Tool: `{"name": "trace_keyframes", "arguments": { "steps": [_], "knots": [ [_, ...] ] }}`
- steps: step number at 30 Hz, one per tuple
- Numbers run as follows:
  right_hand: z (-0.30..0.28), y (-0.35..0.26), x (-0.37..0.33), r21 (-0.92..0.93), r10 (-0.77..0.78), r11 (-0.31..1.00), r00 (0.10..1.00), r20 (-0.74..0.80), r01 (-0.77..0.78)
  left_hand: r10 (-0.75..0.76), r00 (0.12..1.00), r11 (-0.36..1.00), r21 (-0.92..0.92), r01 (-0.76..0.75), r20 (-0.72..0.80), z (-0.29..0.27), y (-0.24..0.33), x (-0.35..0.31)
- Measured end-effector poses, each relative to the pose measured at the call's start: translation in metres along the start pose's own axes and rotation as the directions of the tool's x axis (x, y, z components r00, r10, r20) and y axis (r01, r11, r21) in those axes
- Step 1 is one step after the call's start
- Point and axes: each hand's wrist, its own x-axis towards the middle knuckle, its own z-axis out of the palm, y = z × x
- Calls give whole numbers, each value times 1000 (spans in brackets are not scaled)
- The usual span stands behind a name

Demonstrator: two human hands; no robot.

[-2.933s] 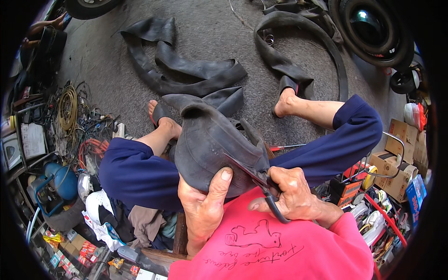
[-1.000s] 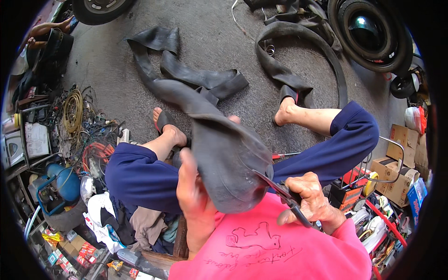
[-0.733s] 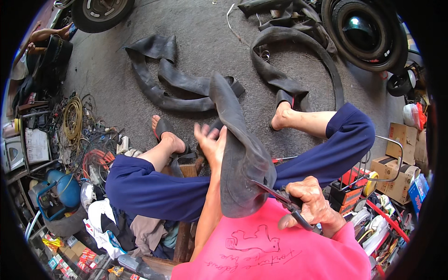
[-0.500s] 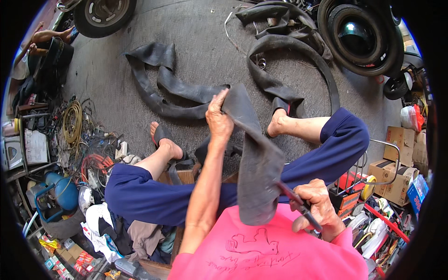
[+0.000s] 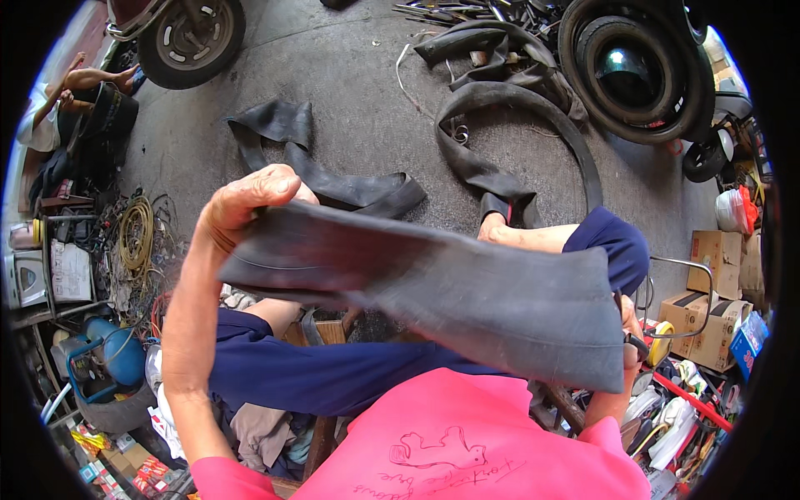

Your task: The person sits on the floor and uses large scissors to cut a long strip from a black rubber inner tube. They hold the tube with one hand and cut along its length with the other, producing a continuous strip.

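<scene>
A wide grey-black piece of rubber inner tube (image 5: pixel 500 300) is stretched across in front of me, its middle smeared by motion. My left hand (image 5: pixel 258 196) is closed on its upper left end, thumb on top. At the right end of the rubber is my right hand (image 5: pixel 633 329), partly hidden behind the cut edge. A dark-handled tool (image 5: pixel 637 347) shows in its fingers; most of the tool is out of sight. Another limp length of inner tube (image 5: pixel 358 190) lies on the floor beyond my left hand.
A looped inner tube (image 5: pixel 587 142) lies by my right foot. Tyres (image 5: pixel 642 75) are stacked far right, and a vehicle wheel (image 5: pixel 192 42) stands far left. Cables (image 5: pixel 136 233) and a blue tank (image 5: pixel 121 358) are at left, cardboard boxes (image 5: pixel 708 325) at right. A seated person (image 5: pixel 87 79) is far left.
My left hand has moved left and toward me, pulling the rubber from hanging lengthwise to spanning crosswise. The right hand has moved right and up. The floor tube's near end now lies apart from the left hand.
</scene>
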Motion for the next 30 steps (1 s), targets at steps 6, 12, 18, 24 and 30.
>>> {"name": "trace_keyframes", "arguments": {
  "steps": [6, 12, 18, 24, 30],
  "knots": [
    [21, -21, 17, -24, 222, 973, 908, 355, -228, -220, 952, 931, 246, 270, -214, -20, 24, 19],
    [78, -9, 36, 7, 428, 888, 832, 353, -460, 351, 718, 636, 716, 289, -601, -22, -36, 10],
    [119, 16, 36, -274, 420, 901, 836, 353, -337, -37, 496, 978, 71, 196, -867, 83, -169, -31],
    [136, 11, 39, -170, 451, 892, 846, 285, -419, -114, 852, 666, -676, -316, -511, 138, -256, -15],
    [133, 9, 41, -316, 259, 934, 926, 276, -167, 178, 861, 359, -784, -507, -476, 144, -214, 6]
  ]
}}
